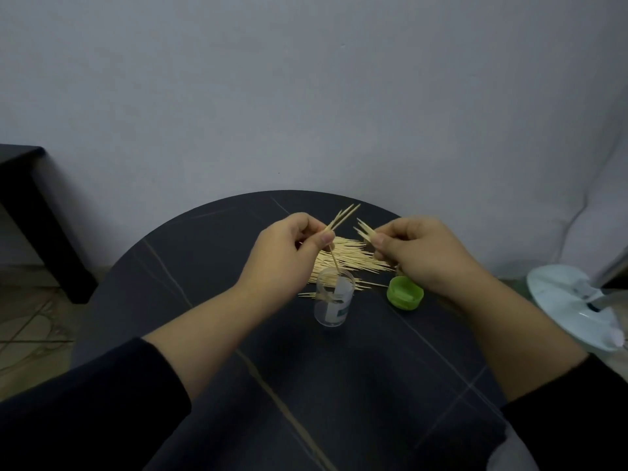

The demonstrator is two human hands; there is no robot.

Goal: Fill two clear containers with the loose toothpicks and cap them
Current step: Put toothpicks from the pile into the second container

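A clear container [333,300] with a white label stands uncapped on the round dark table [204,260]. Just above it, my left hand [285,253] pinches a few toothpicks, and one lower tip points down into the container's mouth. My right hand [421,253] pinches a small bunch of toothpicks, their tips fanning up and to the left. The pile of loose toothpicks [353,258] lies on the table behind the container, between both hands. A green cap [404,294] lies open side up to the right of the container, partly under my right wrist. I see only this one container.
A white fan base [571,304] sits on the floor beside the table's right edge, with a cable running up the wall. A dark bench [30,212] stands at the left. The wall is close behind the table.
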